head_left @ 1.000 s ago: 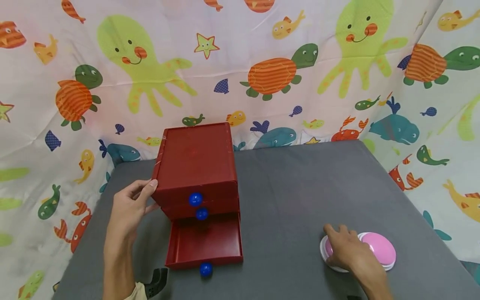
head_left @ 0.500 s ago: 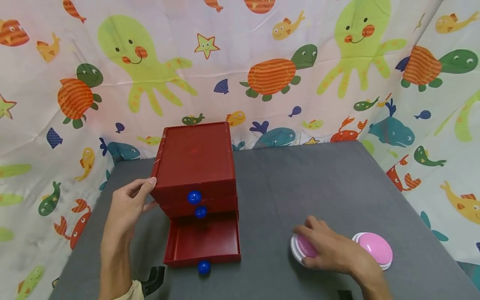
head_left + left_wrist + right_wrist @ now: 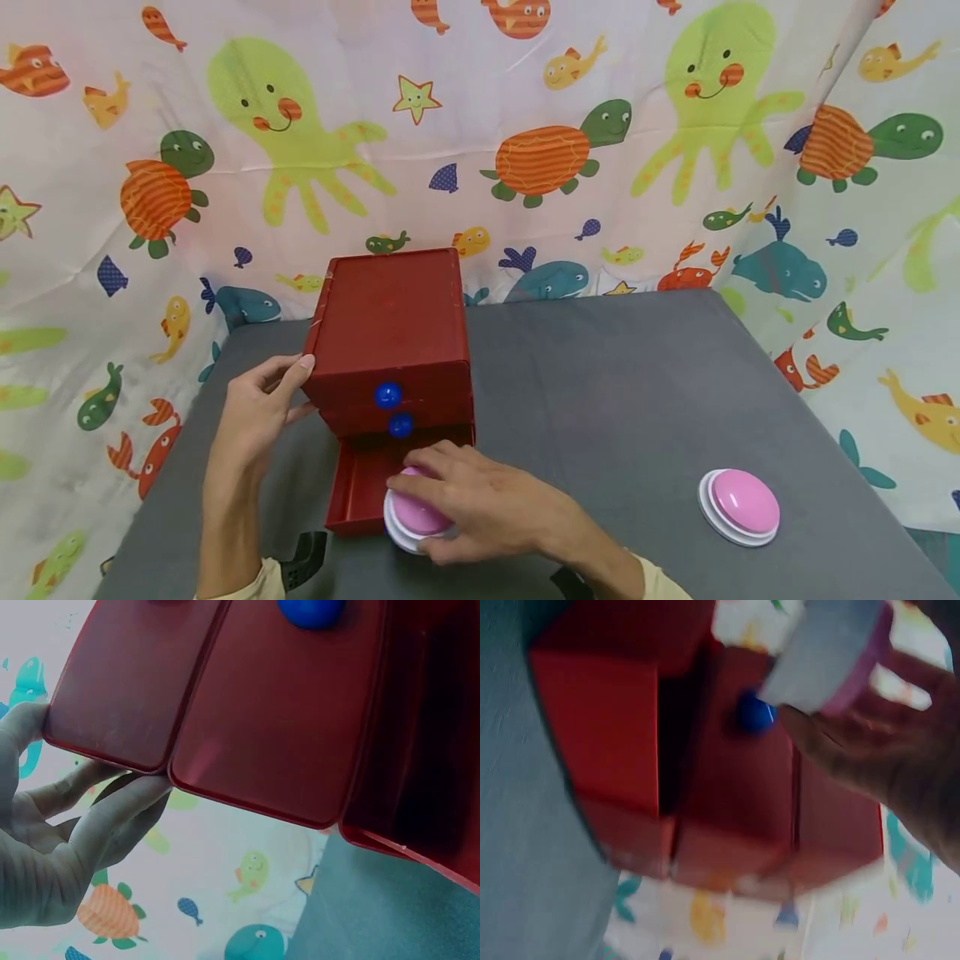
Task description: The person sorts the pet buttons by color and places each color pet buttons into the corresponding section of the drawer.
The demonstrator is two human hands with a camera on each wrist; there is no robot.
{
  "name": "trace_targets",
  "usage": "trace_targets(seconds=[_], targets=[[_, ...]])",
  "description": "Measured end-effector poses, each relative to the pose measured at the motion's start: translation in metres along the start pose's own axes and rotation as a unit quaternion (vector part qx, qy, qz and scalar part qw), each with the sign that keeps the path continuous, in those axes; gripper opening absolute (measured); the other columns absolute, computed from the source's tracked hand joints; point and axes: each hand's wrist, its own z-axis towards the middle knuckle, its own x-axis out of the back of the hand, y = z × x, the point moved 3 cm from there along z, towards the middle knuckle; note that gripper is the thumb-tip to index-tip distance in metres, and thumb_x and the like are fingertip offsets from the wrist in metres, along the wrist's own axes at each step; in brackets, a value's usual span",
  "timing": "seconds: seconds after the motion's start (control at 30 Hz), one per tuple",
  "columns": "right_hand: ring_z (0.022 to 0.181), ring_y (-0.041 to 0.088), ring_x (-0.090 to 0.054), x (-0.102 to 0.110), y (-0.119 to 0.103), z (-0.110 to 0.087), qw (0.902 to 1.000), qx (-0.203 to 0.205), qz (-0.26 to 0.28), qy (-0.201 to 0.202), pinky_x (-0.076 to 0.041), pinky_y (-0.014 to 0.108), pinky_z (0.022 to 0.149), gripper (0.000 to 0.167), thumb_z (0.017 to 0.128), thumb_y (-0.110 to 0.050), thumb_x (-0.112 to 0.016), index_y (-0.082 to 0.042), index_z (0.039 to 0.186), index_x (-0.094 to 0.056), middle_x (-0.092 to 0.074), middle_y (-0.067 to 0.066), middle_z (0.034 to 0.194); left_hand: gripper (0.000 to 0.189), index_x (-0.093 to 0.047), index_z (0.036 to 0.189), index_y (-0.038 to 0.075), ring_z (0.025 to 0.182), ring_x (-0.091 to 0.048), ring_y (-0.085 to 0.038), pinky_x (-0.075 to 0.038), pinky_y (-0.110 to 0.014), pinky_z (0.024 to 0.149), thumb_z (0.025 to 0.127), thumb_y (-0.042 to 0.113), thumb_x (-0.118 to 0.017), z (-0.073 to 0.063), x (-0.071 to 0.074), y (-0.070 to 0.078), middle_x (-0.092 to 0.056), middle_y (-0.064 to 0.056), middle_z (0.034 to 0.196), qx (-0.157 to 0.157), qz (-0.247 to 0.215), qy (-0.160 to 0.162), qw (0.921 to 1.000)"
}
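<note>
A small red drawer cabinet (image 3: 390,317) with blue ball knobs stands on the grey table. Its bottom drawer (image 3: 356,492) is pulled out; the two upper ones look closed. My left hand (image 3: 255,408) holds the cabinet's left side, thumb at the top edge and fingers against the side wall (image 3: 112,817). In my right hand (image 3: 487,504) is a round push button (image 3: 417,507) with a pink dome and white base, gripped by its rim. It hangs tilted over the drawer's front, hiding the lowest knob. The right wrist view is blurred.
A matching pink push button (image 3: 742,504) lies on the grey table (image 3: 585,400) at the right. Behind the table hangs a white curtain (image 3: 450,100) printed with sea animals.
My right hand has carried one push button left from beside the other, across the table to the drawer's front. My left hand has stayed at the cabinet.
</note>
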Motion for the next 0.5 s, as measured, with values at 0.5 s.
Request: trace_targets(seconds=[0.5], targets=[[0.089,0.018,-0.064,-0.057,-0.031,0.093,0.9327,-0.073,-0.314,0.161,-0.055,0.028,0.068,0.046,0.100,-0.050,-0.064,-0.014,0.129,-0.069,-0.069,0.004,0.108,0.066,-0.051,0.151,0.003,0.129,-0.060,-0.031,-0.063,-0.032,0.092,0.106,0.050,-0.055,-0.003,0.007,0.000,-0.052,-0.021,0.154,-0.033,0.006,-0.023,0.9992]])
